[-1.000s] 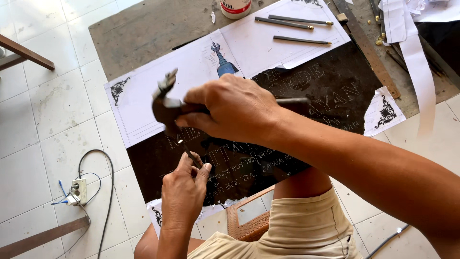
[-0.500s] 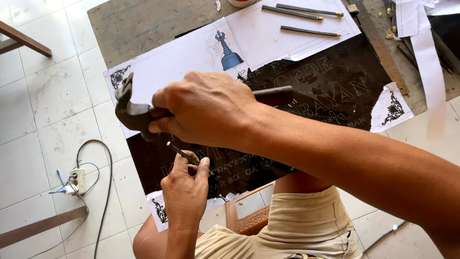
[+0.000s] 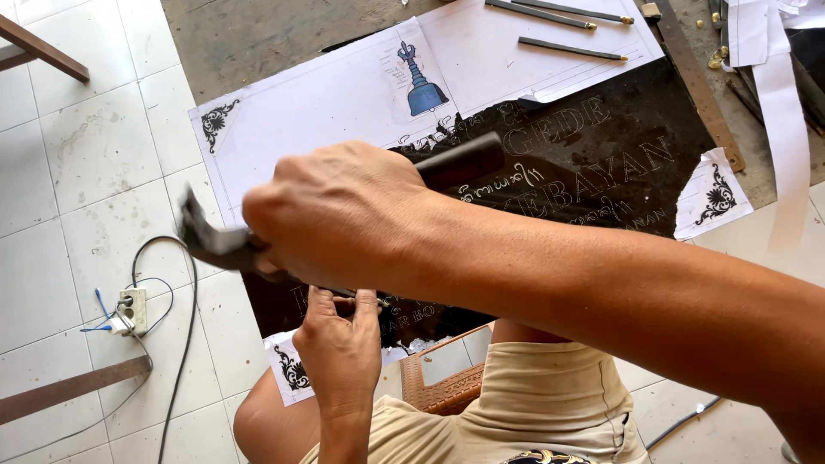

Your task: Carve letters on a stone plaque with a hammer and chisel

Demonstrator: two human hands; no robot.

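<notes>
Thin chisel (image 3: pixel 344 295) pinched tight in left hand (image 3: pixel 342 352), tip down on the dark stone slab (image 3: pixel 601 172). Hammer (image 3: pixel 225 245) gripped whole in closed right hand (image 3: pixel 344 215), raised just above. Best to keep chisel steady, tap lightly, stay clear of fingers, follow white paper pattern (image 3: pixel 344 94).

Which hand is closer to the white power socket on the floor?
Left. The left hand is lower, just right of the white socket. The right hand, holding the hammer, is higher and farther.
</notes>
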